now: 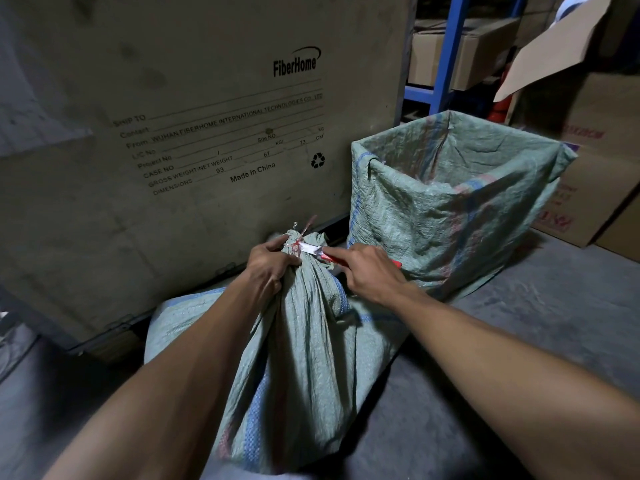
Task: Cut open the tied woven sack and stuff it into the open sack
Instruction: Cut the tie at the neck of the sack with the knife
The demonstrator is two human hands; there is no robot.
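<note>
Tied sack: your green woven plastic sack with blue and red stripes point(304, 341) lies on the grey concrete floor point(519, 341) directly in front of you, its gathered neck raised toward the large crate.
Neck tie: thin red string point(300, 237) is wound round the bunched neck, with loose ends sticking up above the knot.
Left hand: your left hand point(270, 263) is closed tight round the sack's neck just below the string, knuckles up, holding the bunched fabric upright.
Right hand: your right hand point(369, 268) is wrapped round the red handle of a utility knife point(317, 251), index finger stretched along the top of it.
Knife: the silver blade points left and lies against the red string at the neck; whether it has bitten into the string you cannot tell.
Open sack: a second green woven sack with the same striping point(450, 202) stands upright just behind and to the right of your right hand, its mouth spread wide into a rough square.
Open sack contents: the inside is in shadow and too dim to judge.
Crate: a big brown panel printed "FiberHome" and "Made in China" point(207, 116) stands behind both sacks.
Background right: brown cardboard boxes point(595, 174) sit beside the open sack, and blue metal shelving point(446, 53) rises behind it.
</note>
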